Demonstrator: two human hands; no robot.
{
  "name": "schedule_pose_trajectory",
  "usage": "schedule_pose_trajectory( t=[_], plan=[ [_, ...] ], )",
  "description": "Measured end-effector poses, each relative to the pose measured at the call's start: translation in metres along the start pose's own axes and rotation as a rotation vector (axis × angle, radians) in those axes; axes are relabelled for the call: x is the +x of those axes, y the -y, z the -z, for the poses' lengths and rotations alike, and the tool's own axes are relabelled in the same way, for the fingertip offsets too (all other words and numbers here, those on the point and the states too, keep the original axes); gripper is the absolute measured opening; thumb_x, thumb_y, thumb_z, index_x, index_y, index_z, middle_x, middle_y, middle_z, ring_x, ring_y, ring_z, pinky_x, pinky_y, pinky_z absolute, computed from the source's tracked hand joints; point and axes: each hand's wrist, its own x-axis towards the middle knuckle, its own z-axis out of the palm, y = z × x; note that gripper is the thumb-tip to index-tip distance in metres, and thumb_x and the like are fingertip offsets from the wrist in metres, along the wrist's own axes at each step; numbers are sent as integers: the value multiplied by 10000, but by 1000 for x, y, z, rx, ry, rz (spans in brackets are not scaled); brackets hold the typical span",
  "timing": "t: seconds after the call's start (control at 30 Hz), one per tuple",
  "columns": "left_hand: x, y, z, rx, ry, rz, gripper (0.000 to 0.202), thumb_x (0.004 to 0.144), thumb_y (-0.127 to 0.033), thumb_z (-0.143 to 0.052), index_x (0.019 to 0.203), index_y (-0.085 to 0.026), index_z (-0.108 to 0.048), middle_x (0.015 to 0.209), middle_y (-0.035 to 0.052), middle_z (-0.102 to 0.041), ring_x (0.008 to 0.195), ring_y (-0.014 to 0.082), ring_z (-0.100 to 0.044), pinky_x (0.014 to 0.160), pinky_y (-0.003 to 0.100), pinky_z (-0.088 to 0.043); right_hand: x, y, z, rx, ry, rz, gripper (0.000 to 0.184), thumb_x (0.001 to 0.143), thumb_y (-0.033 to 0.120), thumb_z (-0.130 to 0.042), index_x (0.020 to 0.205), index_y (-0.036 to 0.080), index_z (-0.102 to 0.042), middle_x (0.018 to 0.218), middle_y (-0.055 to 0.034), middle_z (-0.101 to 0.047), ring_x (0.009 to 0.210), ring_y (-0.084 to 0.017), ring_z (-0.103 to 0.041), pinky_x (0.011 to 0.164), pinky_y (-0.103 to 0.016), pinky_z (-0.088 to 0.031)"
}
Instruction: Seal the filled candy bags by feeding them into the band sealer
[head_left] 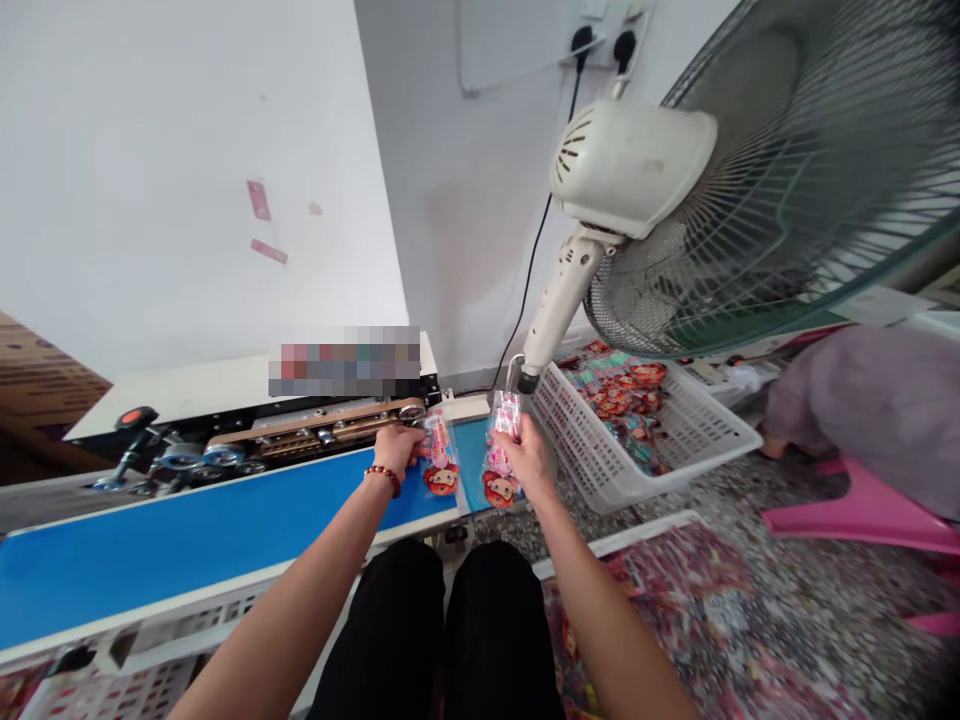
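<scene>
My left hand [397, 448], with a beaded bracelet on the wrist, pinches the edge of a clear plastic packet [441, 465]. A red-haired cartoon head shows at the packet's lower end, which lies over the right end of the blue conveyor belt [247, 520]. In my right hand [527, 458] is a similar clear packet [499, 485] with a pink card and the same kind of cartoon head. It hangs to the right of the first one, over a lighter blue end section. Fingers and thumb close on its upper right side.
Behind the belt runs a sealing machine [322, 425] with rollers. A white basket [600, 470] of packets stands to the right, below a large fan [637, 170]. More packets lie in a container [667, 590] by my knees. A person [877, 400] sits near a pink stool [862, 510].
</scene>
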Motion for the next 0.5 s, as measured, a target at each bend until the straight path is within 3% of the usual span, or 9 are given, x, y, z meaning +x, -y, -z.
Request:
schedule_pose_trajectory(
  t=[0.13, 0.23, 0.33, 0.37, 0.4, 0.43, 0.5],
  plan=[
    [1, 2, 35, 58, -45, -19, 73, 675, -174, -664, 712, -126, -622, 630, 60, -650, 541, 177, -646, 436, 231, -347, 0, 5, 2, 14, -1, 2, 297, 741, 451, -681, 933, 251, -577, 798, 0, -691, 732, -214, -671, 632, -295, -519],
    [-8, 12, 69, 167, -143, -90, 207, 696, -269, -696, 844, -136, -641, 796, 90, -694, 675, 231, -691, 514, 276, -434, 3, 10, 2, 17, -5, -1, 342, 681, 455, -728, 899, 239, -577, 743, 24, -653, 655, -185, -606, 589, -280, -487],
    [-26, 28, 80, 404, -480, -398, 423, 737, -435, -706, 1056, -169, -625, 1084, 135, -683, 925, 292, -683, 709, 376, -538, 7, 12, -4, 60, 16, -34, 394, 643, 484, -756, 891, 228, -589, 728, 30, -641, 626, -171, -577, 566, -274, -470],
    [-33, 32, 75, 444, -500, -497, 437, 766, -472, -679, 1084, -178, -625, 1122, 139, -672, 970, 298, -669, 761, 394, -544, 9, 12, -8, 75, 33, -37, 400, 641, 491, -760, 891, 228, -593, 739, 26, -647, 633, -173, -581, 569, -276, -472],
    [-39, 36, 65, 450, -440, -567, 409, 794, -485, -645, 1071, -183, -640, 1094, 133, -678, 952, 290, -665, 778, 393, -543, 10, 12, -12, 86, 51, -33, 400, 643, 495, -763, 891, 229, -597, 752, 21, -656, 646, -177, -588, 577, -279, -477],
    [-44, 37, 51, 442, -292, -607, 364, 823, -486, -613, 1027, -189, -662, 1019, 114, -693, 886, 268, -668, 763, 372, -540, 11, 12, -17, 89, 69, -23, 394, 647, 494, -767, 888, 233, -597, 763, 16, -664, 663, -183, -595, 587, -283, -483],
    [-49, 34, 17, 388, 5, -557, 326, 863, -476, -573, 965, -193, -701, 901, 82, -713, 750, 215, -659, 697, 316, -521, 13, 11, -25, 76, 88, 6, 381, 657, 489, -776, 880, 244, -591, 773, 9, -674, 697, -196, -606, 609, -293, -495]
  ],
)
